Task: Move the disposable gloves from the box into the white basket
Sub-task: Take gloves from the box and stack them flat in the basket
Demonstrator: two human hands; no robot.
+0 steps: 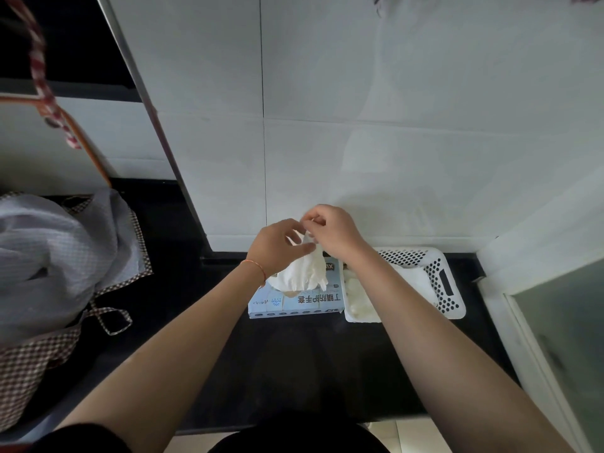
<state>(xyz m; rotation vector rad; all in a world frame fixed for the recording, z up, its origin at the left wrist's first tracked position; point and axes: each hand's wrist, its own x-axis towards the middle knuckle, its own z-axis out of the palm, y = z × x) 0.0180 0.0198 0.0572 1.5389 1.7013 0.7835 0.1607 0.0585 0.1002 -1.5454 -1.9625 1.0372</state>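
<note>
A light blue glove box point(294, 302) lies on the black counter, close to the white tiled wall. A bunch of white disposable gloves point(302, 271) hangs above its opening. My left hand point(277, 245) and my right hand point(330, 232) both pinch the top of that bunch over the box. Directly right of the box stands the white perforated basket point(447, 289), with white gloves point(358, 297) lying in its near left part. My right forearm crosses over the basket's left side and hides part of it.
A grey cloth with a checked border point(58, 256) is heaped on the counter at the left. The black counter point(294, 361) stretches toward me in front of the box. A frosted glass panel point(562, 338) and its frame close off the right side.
</note>
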